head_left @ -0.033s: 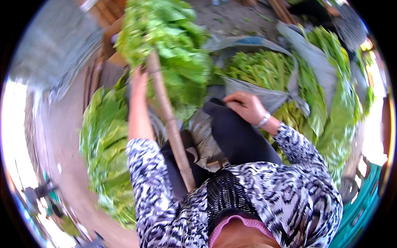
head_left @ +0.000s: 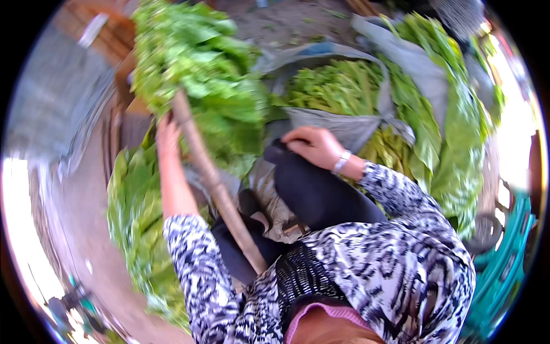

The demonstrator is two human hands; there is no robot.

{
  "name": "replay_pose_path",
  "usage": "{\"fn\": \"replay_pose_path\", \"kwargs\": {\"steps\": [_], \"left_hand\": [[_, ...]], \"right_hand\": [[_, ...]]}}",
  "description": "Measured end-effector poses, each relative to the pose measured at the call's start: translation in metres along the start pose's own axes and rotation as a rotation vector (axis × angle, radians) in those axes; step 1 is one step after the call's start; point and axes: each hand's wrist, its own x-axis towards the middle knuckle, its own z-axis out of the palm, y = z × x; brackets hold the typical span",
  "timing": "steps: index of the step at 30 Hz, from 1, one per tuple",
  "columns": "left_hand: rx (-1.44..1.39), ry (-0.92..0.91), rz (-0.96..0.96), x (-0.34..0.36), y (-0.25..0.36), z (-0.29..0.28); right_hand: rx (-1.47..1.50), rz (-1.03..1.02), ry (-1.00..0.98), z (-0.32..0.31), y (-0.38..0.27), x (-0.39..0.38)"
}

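Head view: we see a blue patch (head_left: 323, 49) on the rim of a grey sack (head_left: 332, 121), too blurred for us to make out any print on it. Our thick bunch of leaves (head_left: 200, 63) is at the upper left, bright green, broad and crinkled, overlapping in dense layers and darker toward its lower right. It sits about the far part of a brown, jointed stick (head_left: 215, 183), which slants up from our lap. Our left hand (head_left: 168, 135) is just beside the stick, at the lower edge of the bunch; its fingers are blurred and partly hidden, so we cannot tell whether they pinch anything. Our right hand (head_left: 315, 148) rests on the dark-clothed knee (head_left: 321, 192), fingers bent and close together; whether they pinch the cloth, we cannot tell.
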Motion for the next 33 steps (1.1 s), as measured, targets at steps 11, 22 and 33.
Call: {"fn": "replay_pose_path", "kwargs": {"steps": [11,22,33], "left_hand": [[0.026,-0.029,-0.146,-0.096,0.049,0.001],[-0.16,-0.233,-0.086,-0.195,0.099,0.132],[0.504,-0.819,0.31,-0.194,0.052,0.375]], "right_hand": [[-0.032,-0.138,0.293,-0.016,0.057,-0.007],[-1.059,0.649,0.473,-0.19,0.123,-0.125],[-0.008,0.316,-0.026,-0.14,0.03,-0.138]]}}
